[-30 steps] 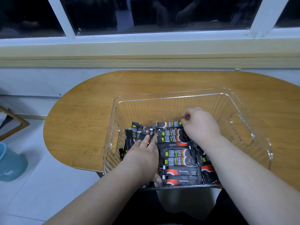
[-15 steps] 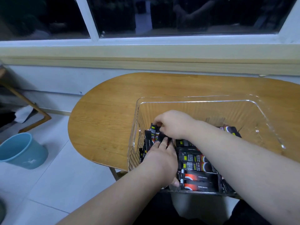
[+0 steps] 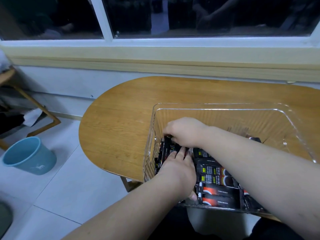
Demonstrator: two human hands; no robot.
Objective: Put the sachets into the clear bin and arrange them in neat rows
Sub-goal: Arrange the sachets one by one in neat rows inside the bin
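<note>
A dark window (image 3: 207, 14) with a white frame is seen across the top, and pale floor tiles (image 3: 60, 187) are spread over the lower left. A wooden table (image 3: 121, 122) with a rounded left end is set below the sill, and the clear bin (image 3: 242, 118) is stood on its near part. A blue bucket (image 3: 29, 155) is stood on the floor well left of the table, and a slanted wooden frame (image 3: 43, 115) is seen behind it by the wall. Both forearms are reached into the bin from the near side, and part of its contents is hidden by the right one. The left hand (image 3: 178, 168) is laid flat, fingers straight and together, pressed onto the sachets at the bin's left end, with its thumb beside the near wall; nothing is gripped by it. The right hand (image 3: 183, 131) is placed just beyond it, its fingers curled down over the top ends of the upright sachets (image 3: 166, 149), which are stood close to the bin's left wall. The sachets (image 3: 218, 191) are shown as black sticks with red or yellow-green print; right of the left hand they are laid flat, side by side in a row, while those at the left are stood on end and loosely tilted. One more sachet (image 3: 255, 139) is seen apart, just past the right forearm
</note>
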